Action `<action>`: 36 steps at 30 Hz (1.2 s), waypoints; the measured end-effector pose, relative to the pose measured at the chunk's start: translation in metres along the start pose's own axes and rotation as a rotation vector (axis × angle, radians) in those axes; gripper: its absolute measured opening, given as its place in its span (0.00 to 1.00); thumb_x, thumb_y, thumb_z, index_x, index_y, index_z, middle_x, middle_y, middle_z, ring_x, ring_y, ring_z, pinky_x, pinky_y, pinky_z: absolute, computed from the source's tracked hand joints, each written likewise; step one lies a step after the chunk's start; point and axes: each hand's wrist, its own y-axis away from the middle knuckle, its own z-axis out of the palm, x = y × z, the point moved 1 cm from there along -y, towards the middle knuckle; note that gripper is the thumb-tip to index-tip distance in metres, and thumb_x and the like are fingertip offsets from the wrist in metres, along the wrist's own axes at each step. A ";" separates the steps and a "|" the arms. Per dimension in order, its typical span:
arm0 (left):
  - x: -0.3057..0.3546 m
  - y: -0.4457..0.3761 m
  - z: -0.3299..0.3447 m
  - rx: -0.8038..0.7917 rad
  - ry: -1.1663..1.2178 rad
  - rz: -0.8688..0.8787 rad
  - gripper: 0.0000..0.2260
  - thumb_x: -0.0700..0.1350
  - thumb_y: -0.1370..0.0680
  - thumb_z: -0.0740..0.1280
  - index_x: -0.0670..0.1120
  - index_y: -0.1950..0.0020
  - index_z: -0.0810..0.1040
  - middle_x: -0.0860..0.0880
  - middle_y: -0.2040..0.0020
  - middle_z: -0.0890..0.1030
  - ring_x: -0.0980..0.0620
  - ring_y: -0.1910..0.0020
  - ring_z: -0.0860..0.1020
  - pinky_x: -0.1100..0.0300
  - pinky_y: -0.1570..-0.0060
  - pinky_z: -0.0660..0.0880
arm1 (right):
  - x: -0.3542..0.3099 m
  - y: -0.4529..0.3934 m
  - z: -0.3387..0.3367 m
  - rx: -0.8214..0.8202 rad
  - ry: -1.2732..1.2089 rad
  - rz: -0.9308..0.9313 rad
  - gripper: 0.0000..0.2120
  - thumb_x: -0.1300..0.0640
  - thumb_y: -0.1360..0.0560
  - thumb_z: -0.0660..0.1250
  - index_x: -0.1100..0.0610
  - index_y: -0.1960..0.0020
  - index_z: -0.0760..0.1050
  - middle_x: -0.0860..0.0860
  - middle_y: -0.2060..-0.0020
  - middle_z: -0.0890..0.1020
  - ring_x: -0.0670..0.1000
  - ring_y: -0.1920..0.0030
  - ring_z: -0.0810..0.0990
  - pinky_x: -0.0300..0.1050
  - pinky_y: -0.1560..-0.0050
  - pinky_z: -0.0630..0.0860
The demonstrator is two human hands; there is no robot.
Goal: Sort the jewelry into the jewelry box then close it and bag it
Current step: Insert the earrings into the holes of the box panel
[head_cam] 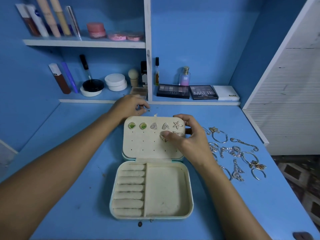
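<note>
Head view, right fingers (170, 135) pinching earring (163, 138) on jewelry box (149, 146) lid, left fingers (141, 108) curled behind

Both arms reach forward, left hand (129, 106) with fingers curled and pinched, right hand (188, 135) curled, thumb extended.

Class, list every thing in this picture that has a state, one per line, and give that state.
jewelry box: open, lid laid back
earring panel: top row filled, lower holes mostly bare
ring rolls: bare
tray compartment: bare
left hand: pinching something small
right hand: gripping the lid, pressing an earring
bracelets and chains: loose on the desk
</note>
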 end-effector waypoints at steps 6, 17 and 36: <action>0.001 -0.011 0.005 -0.030 -0.049 0.020 0.08 0.45 0.24 0.72 0.50 0.45 0.85 0.51 0.52 0.79 0.50 0.50 0.76 0.53 0.51 0.76 | 0.000 -0.001 0.000 -0.011 -0.007 0.001 0.20 0.58 0.33 0.80 0.46 0.45 0.77 0.48 0.44 0.79 0.50 0.50 0.79 0.42 0.55 0.80; 0.004 -0.019 0.009 -0.049 -0.099 0.026 0.05 0.43 0.23 0.71 0.49 0.51 0.86 0.51 0.50 0.80 0.49 0.48 0.75 0.51 0.51 0.75 | 0.001 -0.002 -0.001 -0.011 0.005 0.000 0.20 0.57 0.33 0.80 0.45 0.45 0.77 0.47 0.45 0.79 0.50 0.51 0.80 0.50 0.51 0.81; 0.005 -0.028 0.007 -0.127 -0.113 0.011 0.03 0.44 0.23 0.72 0.51 0.51 0.85 0.55 0.54 0.76 0.51 0.48 0.73 0.49 0.49 0.74 | 0.001 -0.002 -0.001 -0.029 -0.014 0.002 0.20 0.57 0.32 0.80 0.46 0.45 0.77 0.43 0.50 0.80 0.44 0.55 0.78 0.43 0.56 0.80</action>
